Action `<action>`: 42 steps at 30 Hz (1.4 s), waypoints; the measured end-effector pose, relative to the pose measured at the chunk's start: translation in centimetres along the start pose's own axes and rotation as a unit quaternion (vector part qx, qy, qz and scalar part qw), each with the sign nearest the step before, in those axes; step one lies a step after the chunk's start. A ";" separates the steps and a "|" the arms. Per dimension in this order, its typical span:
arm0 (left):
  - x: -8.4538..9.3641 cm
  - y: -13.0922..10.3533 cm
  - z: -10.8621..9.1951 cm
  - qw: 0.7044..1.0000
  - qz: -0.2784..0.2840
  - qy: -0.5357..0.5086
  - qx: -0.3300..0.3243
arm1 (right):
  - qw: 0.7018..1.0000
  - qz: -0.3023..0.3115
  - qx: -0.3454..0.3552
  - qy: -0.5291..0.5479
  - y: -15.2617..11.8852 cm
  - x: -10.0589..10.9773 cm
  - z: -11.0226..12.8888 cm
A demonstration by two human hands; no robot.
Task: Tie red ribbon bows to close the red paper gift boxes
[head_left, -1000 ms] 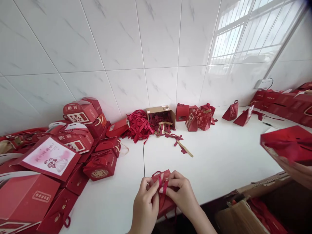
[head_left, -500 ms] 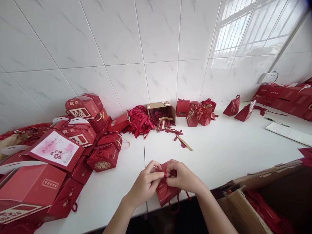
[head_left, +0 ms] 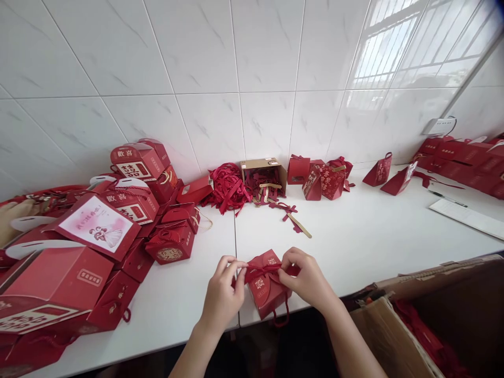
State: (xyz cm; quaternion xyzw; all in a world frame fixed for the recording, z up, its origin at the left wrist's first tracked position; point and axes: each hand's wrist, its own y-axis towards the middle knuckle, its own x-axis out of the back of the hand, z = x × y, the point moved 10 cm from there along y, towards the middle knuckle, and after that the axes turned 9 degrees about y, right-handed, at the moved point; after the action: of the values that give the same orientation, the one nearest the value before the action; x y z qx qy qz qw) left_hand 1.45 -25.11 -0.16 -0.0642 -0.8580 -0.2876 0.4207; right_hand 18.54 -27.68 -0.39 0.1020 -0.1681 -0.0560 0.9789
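Note:
A small red gift box (head_left: 271, 299) with gold characters stands at the table's front edge, a red cord handle hanging from its near side. Across its top runs a red ribbon (head_left: 263, 269), gathered in the middle as a bow or knot. My left hand (head_left: 225, 291) pinches the ribbon's left part between thumb and fingers. On the other side my right hand (head_left: 301, 273) pinches the right part, with a loop showing beyond the fingers. The ribbon is stretched between both hands just over the box lid.
Red gift boxes (head_left: 129, 210) are heaped at the left. By the wall lie a tangle of red ribbons (head_left: 227, 189) and a carton (head_left: 262, 164) of ribbon pieces. Triangular boxes (head_left: 378, 170) stand further right. A large cardboard box (head_left: 394, 336) is at front right.
My hands have moved apart, from close together over the box to either side of it, drawing the ribbon out sideways. The view has shifted slightly.

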 end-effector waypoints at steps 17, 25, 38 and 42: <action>-2.1 1.5 0.9 0.951 0.198 -0.237 0.031 | 0.997 -0.040 0.050 0.036 0.0 -1.5 -0.4; -0.5 0.9 3.2 0.982 0.160 -0.101 0.017 | 0.990 -0.104 0.098 -0.007 -1.1 -0.2 -0.4; 0.8 1.0 4.0 0.996 0.087 -0.020 0.012 | 0.997 -0.044 0.054 0.020 -1.4 -0.4 -1.7; -0.1 0.8 4.6 0.972 0.094 -0.187 0.104 | 0.987 0.007 0.042 0.152 -1.9 -0.8 -2.6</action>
State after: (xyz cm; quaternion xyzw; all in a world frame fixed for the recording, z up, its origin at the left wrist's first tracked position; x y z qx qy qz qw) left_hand -1.38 -21.92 -2.16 -0.1528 -0.9367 -0.1395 0.2824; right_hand 18.57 -28.92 -3.44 0.1488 -0.0202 -0.0257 0.9883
